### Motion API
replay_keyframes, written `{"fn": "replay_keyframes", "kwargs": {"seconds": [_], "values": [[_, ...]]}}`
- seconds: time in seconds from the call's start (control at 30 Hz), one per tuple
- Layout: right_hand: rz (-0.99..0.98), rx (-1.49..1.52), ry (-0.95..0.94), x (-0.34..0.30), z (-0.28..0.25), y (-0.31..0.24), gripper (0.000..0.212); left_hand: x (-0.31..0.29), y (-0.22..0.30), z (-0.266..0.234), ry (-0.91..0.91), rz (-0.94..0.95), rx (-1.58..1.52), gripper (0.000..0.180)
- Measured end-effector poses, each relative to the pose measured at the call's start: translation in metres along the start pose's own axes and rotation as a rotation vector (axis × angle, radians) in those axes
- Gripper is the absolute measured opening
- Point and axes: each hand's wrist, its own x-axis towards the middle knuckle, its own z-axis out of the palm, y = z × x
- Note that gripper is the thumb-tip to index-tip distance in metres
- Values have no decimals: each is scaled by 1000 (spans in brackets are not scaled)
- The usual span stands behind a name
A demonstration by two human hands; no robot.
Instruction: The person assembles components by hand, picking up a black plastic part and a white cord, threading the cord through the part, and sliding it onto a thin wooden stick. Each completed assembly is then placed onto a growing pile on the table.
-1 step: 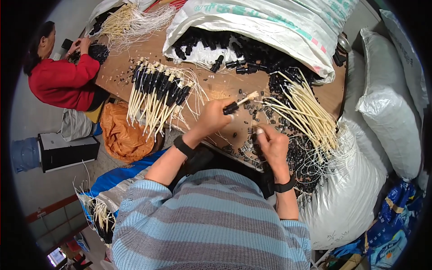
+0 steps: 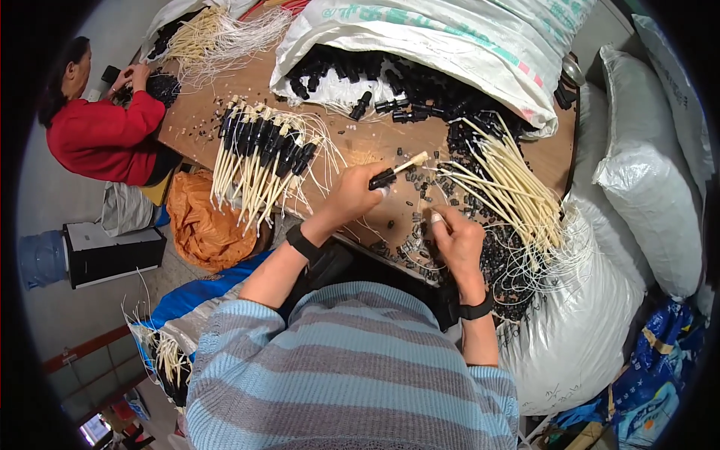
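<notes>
My left hand (image 2: 354, 196) is closed around a black plastic sleeve (image 2: 382, 178), from which a cream-coloured tube end (image 2: 411, 162) sticks out toward the upper right. To the right and nearer, my right hand (image 2: 459, 241) hovers low over scattered small black plastic pieces (image 2: 418, 201). Its thumb and forefinger are pinched together; whatever lies between them is too small to make out. Left of my hands, a row of cream tubes with black sleeves (image 2: 259, 154) and thin white strings lies across the table edge.
On the table (image 2: 367, 142), a white woven sack (image 2: 442, 45) spills black sleeves. A bundle of cream tubes (image 2: 517, 199) rests at right, beside stuffed white sacks (image 2: 649, 172). A co-worker in a red sweater (image 2: 105, 139) sits far left. An orange bag (image 2: 206, 221) lies below the table.
The black sleeve in my left hand has tilted slightly. My right hand has shifted a little to the right, its fingers still pinched.
</notes>
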Motion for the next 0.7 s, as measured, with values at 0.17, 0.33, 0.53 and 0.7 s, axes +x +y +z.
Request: {"fn": "replay_keyframes", "kwargs": {"seconds": [0.17,0.33,0.53,0.7], "values": [[-286,-83,41,8,1,-26,10,0,9,18,-169,-22,-310,20],[-264,39,30,0,6,-20,18,-2,20,17,-281,-81,-382,22],[-287,-233,54,-1,0,-14,26,0,17,15,-226,-193,-558,25],[8,230,-46,-6,2,-18,20,-5,23,18,-268,-104,-207,30]]}}
